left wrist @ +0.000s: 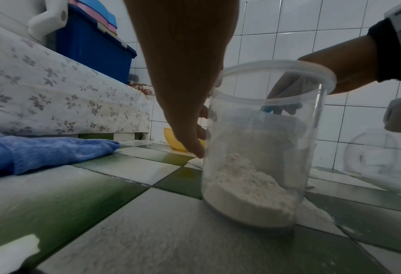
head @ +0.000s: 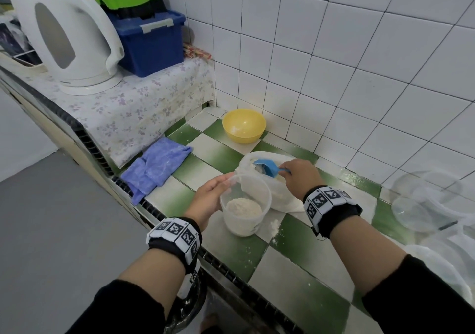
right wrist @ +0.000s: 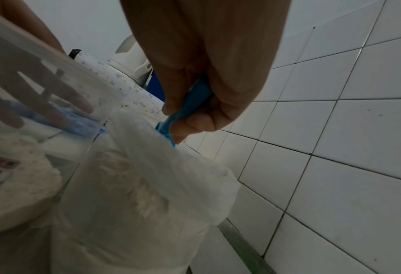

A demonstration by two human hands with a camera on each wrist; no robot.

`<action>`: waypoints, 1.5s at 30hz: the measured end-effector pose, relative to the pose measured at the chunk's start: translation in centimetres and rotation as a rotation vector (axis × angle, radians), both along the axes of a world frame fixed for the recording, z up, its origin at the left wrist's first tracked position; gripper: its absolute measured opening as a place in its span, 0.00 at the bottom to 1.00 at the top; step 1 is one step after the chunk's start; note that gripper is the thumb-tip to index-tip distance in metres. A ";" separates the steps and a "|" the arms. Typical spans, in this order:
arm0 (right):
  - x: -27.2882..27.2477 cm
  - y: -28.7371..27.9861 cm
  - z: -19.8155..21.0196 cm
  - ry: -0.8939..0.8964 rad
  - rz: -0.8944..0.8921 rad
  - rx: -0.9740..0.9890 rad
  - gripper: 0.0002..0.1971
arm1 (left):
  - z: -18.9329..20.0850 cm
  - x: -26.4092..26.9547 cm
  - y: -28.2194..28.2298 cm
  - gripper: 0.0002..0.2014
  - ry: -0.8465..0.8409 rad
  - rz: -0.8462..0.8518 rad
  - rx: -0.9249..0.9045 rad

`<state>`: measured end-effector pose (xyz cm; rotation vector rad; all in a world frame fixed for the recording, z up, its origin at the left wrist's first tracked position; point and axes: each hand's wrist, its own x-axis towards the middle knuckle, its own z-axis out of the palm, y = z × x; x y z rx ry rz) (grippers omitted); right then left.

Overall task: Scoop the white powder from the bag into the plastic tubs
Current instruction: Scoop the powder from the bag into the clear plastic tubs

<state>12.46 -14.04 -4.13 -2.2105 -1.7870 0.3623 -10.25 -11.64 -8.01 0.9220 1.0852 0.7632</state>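
Task looks partway, prob. early: the clear tub [head: 245, 205] under the left hand's fingers holds only a low heap of white powder [head: 243, 207] across its bottom, approx. a quarter of its height, so plenty of room is left. More clear tubs [head: 421, 200] lie well off to the right of the right hand, and as far as can be seen they hold nothing yet, so several fills seem to remain. The left hand [head: 209, 200] steadies the tub, straight fingers laid flat against its far-left wall, not wrapped round it. The right hand [head: 299, 177] is clenched round the handle of the blue scoop [head: 267, 166], whose bowl sits at the mouth of the bag [head: 276, 189] with a little powder in it, just beyond the tub's rim. The bag stands directly below the right hand, touching the tub, still bulging w/ powder. Powder looks fine, off-white, slightly clumpy; some is spilt on the tiled counter [head: 290, 236] beside the tub's base.
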 end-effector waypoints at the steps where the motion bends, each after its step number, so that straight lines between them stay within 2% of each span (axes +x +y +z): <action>1: 0.0 0.0 0.0 0.008 -0.011 -0.015 0.14 | 0.0 0.0 -0.1 0.11 -0.007 0.003 -0.005; 9: 0.2 0.2 -0.1 0.245 -0.229 -0.008 0.10 | 0.2 0.3 -0.5 0.12 -0.041 0.027 -0.003; 14: 0.5 0.1 0.0 0.363 -0.298 -0.050 0.13 | 0.2 0.7 -0.7 0.08 -0.080 0.042 -0.017; 24: 1.6 -0.4 0.0 0.793 -0.497 -0.161 0.11 | 0.1 0.9 -1.0 0.13 -0.128 0.047 -0.060; 29: 2.1 -0.9 0.2 0.901 -0.590 -0.164 0.10 | 0.1 0.9 -1.2 0.13 -0.134 0.047 -0.070; 33: 2.7 -1.8 1.3 0.971 -0.596 -0.091 0.08 | 0.1 1.0 -1.3 0.15 -0.141 0.037 -0.089; 40: 3.1 -4.7 4.2 1.065 -0.480 -0.036 0.06 | 0.2 0.9 -1.5 0.14 -0.121 0.007 -0.081; 45: 2.3 -6.0 5.0 0.939 -0.290 -0.082 0.06 | 0.2 0.9 -1.5 0.14 -0.121 -0.002 -0.080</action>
